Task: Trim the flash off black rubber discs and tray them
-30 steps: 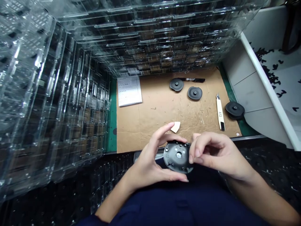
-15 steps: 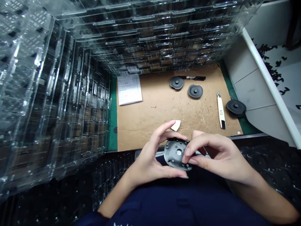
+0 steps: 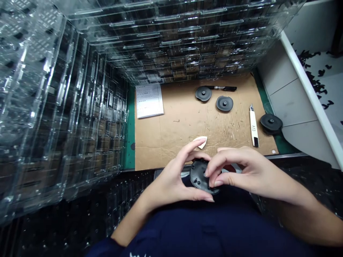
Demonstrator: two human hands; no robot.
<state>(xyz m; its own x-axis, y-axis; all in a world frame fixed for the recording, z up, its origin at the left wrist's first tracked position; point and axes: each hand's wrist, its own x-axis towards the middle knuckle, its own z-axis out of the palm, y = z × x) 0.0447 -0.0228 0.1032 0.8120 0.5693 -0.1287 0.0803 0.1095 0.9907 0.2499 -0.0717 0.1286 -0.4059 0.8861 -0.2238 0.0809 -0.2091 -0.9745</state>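
Observation:
A black plastic disc (image 3: 199,176) with small holes and a central hub is held at my lap, over the front edge of the bench. My left hand (image 3: 171,180) grips its left rim between thumb and fingers. My right hand (image 3: 241,173) has its fingertips on the disc's right side, hiding that part. Just above my left index fingertip, a small cream wedge (image 3: 200,142) lies on the cardboard sheet (image 3: 187,123), apparently not touching it.
Several similar black discs (image 3: 224,103) lie on the cardboard, near a black marker (image 3: 222,88), a white utility knife (image 3: 253,130) marked A13 and a printed sheet (image 3: 149,101). Transparent plastic drawer stacks (image 3: 80,107) wall the left and back. A white-edged bin (image 3: 313,71) holds black pieces at right.
The disc has tilted and turned between my hands, and my right fingers now cover more of it. The view has shifted slightly.

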